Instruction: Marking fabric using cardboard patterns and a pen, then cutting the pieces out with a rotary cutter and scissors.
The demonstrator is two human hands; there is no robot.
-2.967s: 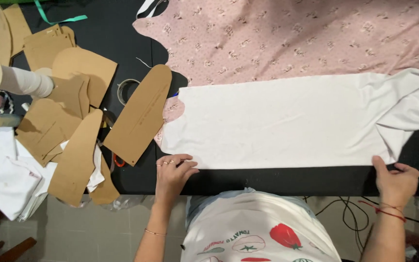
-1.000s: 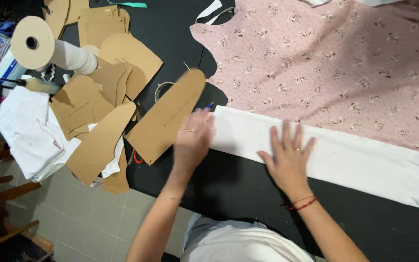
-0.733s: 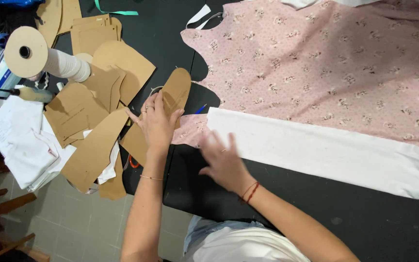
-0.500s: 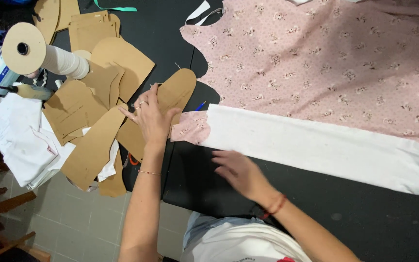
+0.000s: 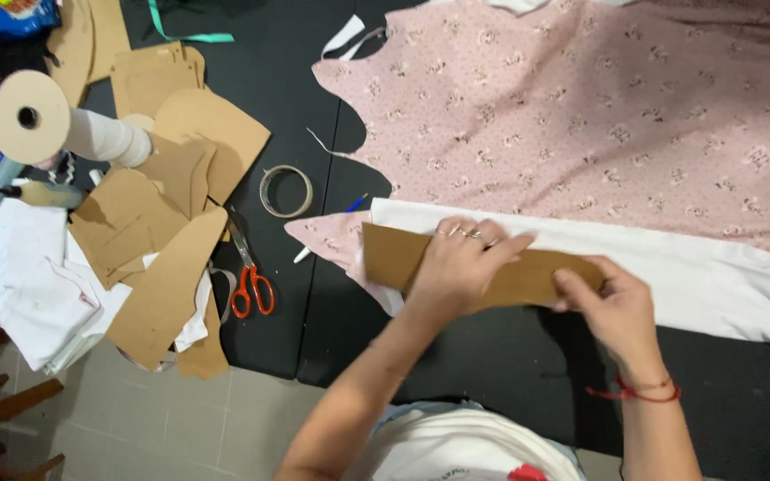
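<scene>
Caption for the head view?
Both hands, left hand and right hand, press a cardboard pattern onto white fabric.

long brown cardboard pattern piece (image 5: 528,272), flat, lying lengthwise across the near edge of the folded white fabric (image 5: 697,276), its left end over the pink floral fabric (image 5: 599,116) tip. white fabric is a long folded strip overlapping the pink fabric's near edge.
</scene>
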